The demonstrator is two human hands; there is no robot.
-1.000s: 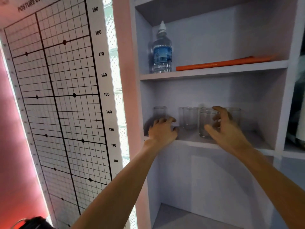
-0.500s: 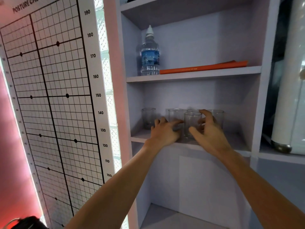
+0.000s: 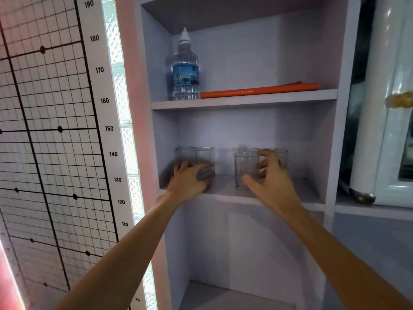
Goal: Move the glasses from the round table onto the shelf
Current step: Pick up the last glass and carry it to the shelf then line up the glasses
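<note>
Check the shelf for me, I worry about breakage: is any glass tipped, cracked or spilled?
Nothing stands out. All five glasses stand upright on the shelf, seemingly empty; no cracks or spills visible.

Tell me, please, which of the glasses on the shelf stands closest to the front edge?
The front glass in the right-hand group, just left of the right hand. It stands forward of the two glasses behind it and of the left pair by the left hand.

clear, colourless glasses [image 3: 245,168] on a pale lilac-grey shelf [image 3: 228,189]. clear water bottle [image 3: 185,72] with blue label and white cap. flat orange book [image 3: 259,91] with small dark lettering on the spine. white wall chart [image 3: 55,130] printed with black grid, black dots and black numerals. glossy white appliance [image 3: 384,108] with gold-coloured trim.
</note>
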